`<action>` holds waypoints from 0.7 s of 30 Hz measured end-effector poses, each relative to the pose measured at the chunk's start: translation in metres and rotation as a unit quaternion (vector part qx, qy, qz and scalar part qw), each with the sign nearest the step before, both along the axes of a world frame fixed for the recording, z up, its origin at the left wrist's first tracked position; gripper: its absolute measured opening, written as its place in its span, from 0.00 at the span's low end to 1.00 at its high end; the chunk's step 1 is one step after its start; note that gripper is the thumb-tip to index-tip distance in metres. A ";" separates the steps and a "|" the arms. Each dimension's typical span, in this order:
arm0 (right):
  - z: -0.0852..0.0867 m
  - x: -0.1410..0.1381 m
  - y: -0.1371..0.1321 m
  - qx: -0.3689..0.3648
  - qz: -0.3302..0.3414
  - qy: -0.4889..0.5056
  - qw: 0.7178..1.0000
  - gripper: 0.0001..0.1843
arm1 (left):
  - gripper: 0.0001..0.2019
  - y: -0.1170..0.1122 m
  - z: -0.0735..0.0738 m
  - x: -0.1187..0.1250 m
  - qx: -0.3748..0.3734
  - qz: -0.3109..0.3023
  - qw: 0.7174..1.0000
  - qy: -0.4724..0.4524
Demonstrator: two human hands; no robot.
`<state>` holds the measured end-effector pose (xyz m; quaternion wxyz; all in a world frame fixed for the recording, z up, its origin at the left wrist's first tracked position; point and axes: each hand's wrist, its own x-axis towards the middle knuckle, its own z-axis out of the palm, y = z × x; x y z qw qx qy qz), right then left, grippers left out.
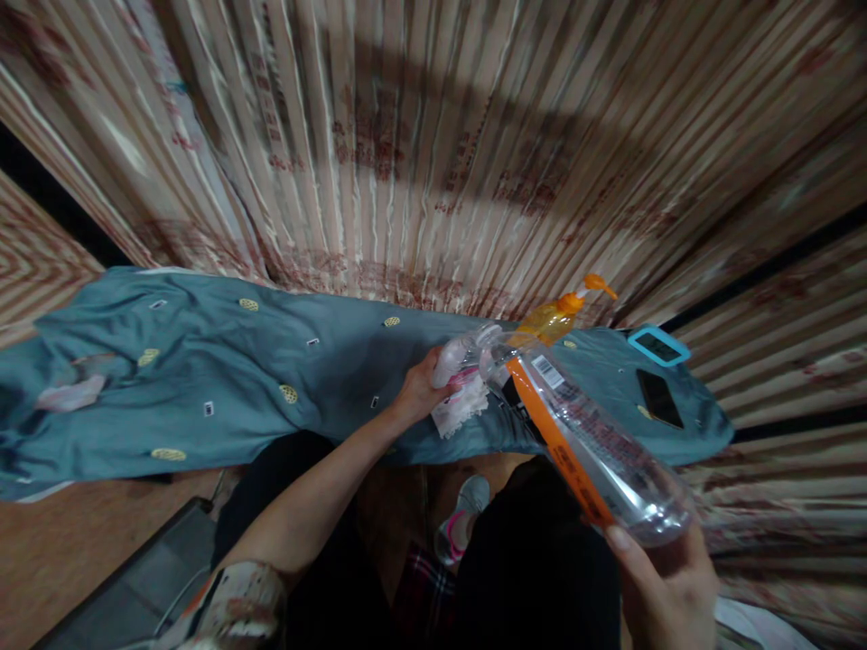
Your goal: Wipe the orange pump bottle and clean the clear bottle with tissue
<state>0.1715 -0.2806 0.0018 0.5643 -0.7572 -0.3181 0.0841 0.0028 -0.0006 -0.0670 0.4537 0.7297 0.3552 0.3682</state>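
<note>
1. Curtain (406, 135): pleated, patterned, hangs beyond the far edge of the surface.
2. Surface (244, 388): long and narrow, under a grey-green printed cloth; runs left to right in front of the person's knees.
3. Big bottle (596, 451): clear, orange band on its label. Held slantwise over the right half of the surface, base out past the near edge, neck pointing left and toward the far edge.
4. Right hand (670, 578): off the near edge, fingers closed around the big bottle's base. The bottle's long axis runs from these fingers up and leftward to the left hand. Right is nearer the base, left nearer the neck.
5. Left hand (418, 393): over the middle of the surface, fingers wrapped on the small bottle.
6. Amber bottle (548, 320): orange pump top; at the far edge, right of middle, just behind the big bottle's neck.
7. Phone (658, 397): dark, lying near the right end.
8. Clock (658, 346): blue frame, by the far right corner; display unreadable.
9. Small bottle (452, 359): clear, top end toward the big bottle's neck. Clear plastics overlap there; cannot tell whether they touch.
10. White scrap (461, 415): frilled edge, beneath the small bottle, mid-surface.
</note>
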 end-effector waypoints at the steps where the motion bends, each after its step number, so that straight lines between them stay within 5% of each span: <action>1: 0.000 0.000 0.000 -0.002 0.001 -0.003 1.000 0.51 | 0.30 0.000 0.000 0.000 -0.001 -0.001 1.000 0.002; 21: -0.005 0.005 -0.004 0.001 0.029 0.003 1.000 0.49 | 0.31 0.001 -0.002 -0.001 0.003 -0.011 1.000 -0.007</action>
